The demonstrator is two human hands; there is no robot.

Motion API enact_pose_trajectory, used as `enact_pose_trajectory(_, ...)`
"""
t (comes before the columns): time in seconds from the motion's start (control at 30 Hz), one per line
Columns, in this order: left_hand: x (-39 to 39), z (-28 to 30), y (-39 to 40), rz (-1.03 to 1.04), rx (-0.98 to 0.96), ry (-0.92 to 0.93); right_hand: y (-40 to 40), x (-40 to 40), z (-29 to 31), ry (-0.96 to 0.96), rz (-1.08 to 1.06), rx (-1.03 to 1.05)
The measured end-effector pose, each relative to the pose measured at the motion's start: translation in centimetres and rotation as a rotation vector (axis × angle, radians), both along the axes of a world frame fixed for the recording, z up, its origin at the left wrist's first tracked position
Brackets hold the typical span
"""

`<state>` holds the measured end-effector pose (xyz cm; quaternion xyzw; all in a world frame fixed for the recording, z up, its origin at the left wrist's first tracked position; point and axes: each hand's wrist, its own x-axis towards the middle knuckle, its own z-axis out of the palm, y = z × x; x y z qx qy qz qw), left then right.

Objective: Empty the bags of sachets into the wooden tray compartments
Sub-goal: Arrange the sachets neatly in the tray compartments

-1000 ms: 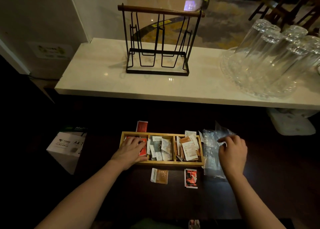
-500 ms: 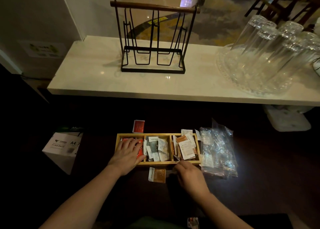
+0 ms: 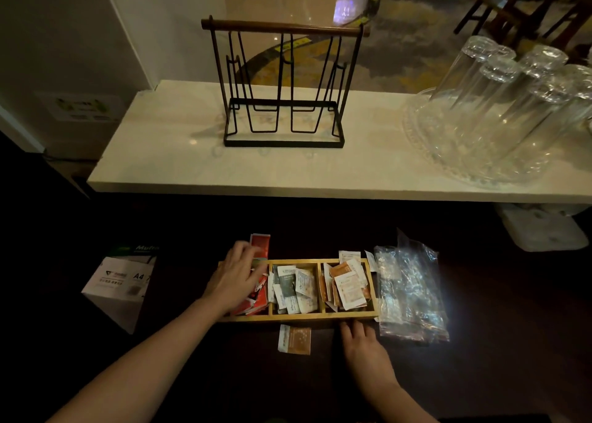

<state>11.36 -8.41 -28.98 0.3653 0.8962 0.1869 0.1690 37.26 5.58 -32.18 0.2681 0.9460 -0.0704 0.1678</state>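
The wooden tray (image 3: 298, 318) lies on the dark table and has three compartments: red sachets on the left, white and dark ones in the middle, orange and white ones on the right. My left hand (image 3: 235, 275) hovers over the left compartment with fingers spread, its tips beside a red sachet (image 3: 262, 242) behind the tray. My right hand (image 3: 362, 342) rests palm down in front of the tray's right end, and whatever is under it is hidden. A brown and white sachet (image 3: 294, 339) lies loose in front of the tray. Crumpled clear plastic bags (image 3: 410, 291) sit just right of the tray.
A pale marble counter (image 3: 192, 173) runs behind the table and carries a black wire rack (image 3: 285, 102). Upturned glasses (image 3: 499, 102) stand on a glass platter (image 3: 426, 153). An A4 paper box (image 3: 121, 281) is at the left. A white object (image 3: 544, 233) sits under the counter at right.
My right hand left the plastic bags and came down in front of the tray, covering the red and white sachet that lay there. My left hand shifted back toward the red sachet behind the tray.
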Motion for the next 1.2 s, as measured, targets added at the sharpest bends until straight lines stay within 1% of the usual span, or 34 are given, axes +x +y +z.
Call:
enact_pose_trajectory(0.07, -1.1, 0.2, 2.2, 0.09, -0.039, 0.009, 0.1, -0.1, -0.2, -0.008, 0.019, 0.011)
enact_pose_trajectory(0.17, -2.6, -0.2, 4.9, 0.102, -0.241, -0.174, 0.5, -0.4, -0.4, -0.021, 0.032, -0.016)
enact_pose_trajectory(0.23, -3.1, -0.8, 6.1, 0.095, -0.316, -0.285, 0.8, -0.9, -0.2, -0.046, 0.045, -0.021)
enact_pose_trajectory(0.27, -3.1, -1.1, 6.5, 0.084, -0.355, -0.301, 0.9, -1.1, -0.1, -0.058, 0.056, -0.021)
enact_pose_trajectory(0.33, -2.8, -1.9, 7.0, 0.049, -0.428, -0.253, 1.2, -1.5, 0.1, -0.08, 0.074, -0.027)
enact_pose_trajectory(0.4, -2.4, -2.3, 7.3, 0.024, -0.452, -0.153, 1.5, -1.9, 0.2, -0.079, 0.072, -0.057)
enact_pose_trajectory(0.47, -2.4, -2.2, 7.6, 0.021, -0.441, -0.053, 1.3, -2.5, 1.5, -0.15, 0.112, -0.028)
enact_pose_trajectory(0.5, -2.6, -2.1, 7.8, 0.014, -0.441, -0.021, 1.2, -2.7, 2.4, -0.199, 0.153, -0.047)
enact_pose_trajectory(0.53, -2.8, -2.0, 8.1, 0.009, -0.447, -0.009, 1.1, -3.0, 3.0, -0.213, 0.156, -0.074)
enact_pose_trajectory(0.67, -3.8, -1.4, 9.0, 0.014, -0.548, -0.068, 0.8, -3.0, 3.2, -0.251, 0.181, -0.13)
enact_pose_trajectory(0.7, -3.9, -1.2, 9.2, 0.018, -0.569, -0.058, 0.7, -3.0, 3.3, -0.261, 0.178, -0.141)
enact_pose_trajectory(0.77, -3.6, -1.2, 9.4, 0.01, -0.586, 0.023, 0.8, -3.1, 3.3, -0.26, 0.174, -0.161)
enact_pose_trajectory(0.83, -3.4, -1.4, 9.4, 0.037, -0.584, 0.089, 0.9, -3.1, 3.2, -0.257, 0.176, -0.174)
enact_pose_trajectory(0.97, -3.3, -1.7, 9.4, 0.144, -0.538, 0.104, 1.1, -3.2, 3.3, -0.234, 0.163, -0.195)
enact_pose_trajectory(1.03, -3.4, -1.7, 8.7, 0.184, -0.488, 0.149, 1.4, -3.0, 3.2, -0.197, 0.14, -0.219)
enact_pose_trajectory(1.1, -4.0, -1.7, 7.5, 0.243, -0.383, 0.162, 1.6, -2.9, 3.3, -0.145, 0.091, -0.276)
enact_pose_trajectory(1.17, -4.8, -1.1, 6.3, 0.354, -0.218, 0.101, 1.7, -2.9, 3.8, -0.003, 0.032, -0.377)
enact_pose_trajectory(1.2, -5.0, -0.4, 5.7, 0.427, -0.099, 0.05, 1.6, -3.0, 4.2, 0.097, 0.012, -0.435)
